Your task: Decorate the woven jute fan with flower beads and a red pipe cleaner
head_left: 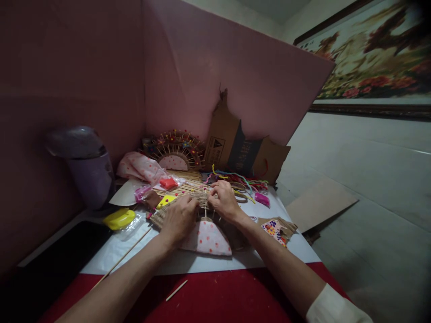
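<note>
A fan-shaped craft (209,239) lies before me, with a half circle of white cloth with red dots, thin sticks and a twine-wrapped arc (158,219). My left hand (180,219) is closed on the arc's left part, thumb and fingers pressing it. At the top of the arc, by a stick's end, my right hand (224,202) is pinched closed; whatever its fingertips hold is too small or hidden to make out. Small red beads sit along the arc's outer edge. Behind my hands lie many loose thin sticks (182,178).
A similar beaded fan (175,159) stands at the back beside torn cardboard (222,143). Yellow clay (119,218), red clay (168,183), scissors (239,197) and colourful pipe cleaners (249,183) surround the work. A purple bin (90,175) stands left; a short stick (177,290) lies in front.
</note>
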The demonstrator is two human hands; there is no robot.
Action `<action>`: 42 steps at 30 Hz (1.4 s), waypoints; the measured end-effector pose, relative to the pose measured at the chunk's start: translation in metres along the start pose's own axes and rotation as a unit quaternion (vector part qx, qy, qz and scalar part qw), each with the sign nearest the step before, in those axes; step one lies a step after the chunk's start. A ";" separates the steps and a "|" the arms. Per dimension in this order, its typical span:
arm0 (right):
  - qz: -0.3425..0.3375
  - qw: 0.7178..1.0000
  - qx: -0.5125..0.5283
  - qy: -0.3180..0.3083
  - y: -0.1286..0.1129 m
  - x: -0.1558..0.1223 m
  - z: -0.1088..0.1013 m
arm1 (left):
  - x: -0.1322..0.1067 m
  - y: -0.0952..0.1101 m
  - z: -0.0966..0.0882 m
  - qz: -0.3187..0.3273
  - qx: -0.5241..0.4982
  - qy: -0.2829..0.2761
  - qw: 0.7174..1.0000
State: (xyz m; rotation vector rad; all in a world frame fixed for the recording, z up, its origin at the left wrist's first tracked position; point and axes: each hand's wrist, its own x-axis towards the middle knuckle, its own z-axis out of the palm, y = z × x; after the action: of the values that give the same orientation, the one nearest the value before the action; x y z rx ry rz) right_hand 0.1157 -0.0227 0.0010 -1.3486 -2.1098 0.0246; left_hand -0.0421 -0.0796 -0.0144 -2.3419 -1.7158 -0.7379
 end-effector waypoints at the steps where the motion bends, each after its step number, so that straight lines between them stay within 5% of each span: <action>1: 0.004 1.000 0.012 -0.003 0.002 0.001 -0.001 | 0.000 0.000 0.001 0.007 0.009 0.003 1.000; 16: 0.027 0.998 -0.044 -0.031 0.001 0.005 0.004 | 0.000 0.009 0.000 0.068 0.038 -0.038 0.996; 31: 0.009 0.996 0.070 -0.060 0.012 0.004 -0.006 | -0.001 0.012 0.008 0.081 0.026 -0.017 0.996; 42: 0.033 0.998 -0.030 -0.055 0.003 0.004 0.000 | -0.002 0.012 0.006 0.084 0.029 -0.027 0.996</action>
State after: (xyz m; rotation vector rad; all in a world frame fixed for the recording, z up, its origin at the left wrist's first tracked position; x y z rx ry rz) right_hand 0.1168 -0.0182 0.0025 -1.4824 -2.1705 0.0642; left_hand -0.0293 -0.0834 -0.0185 -2.4504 -1.5138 -0.5940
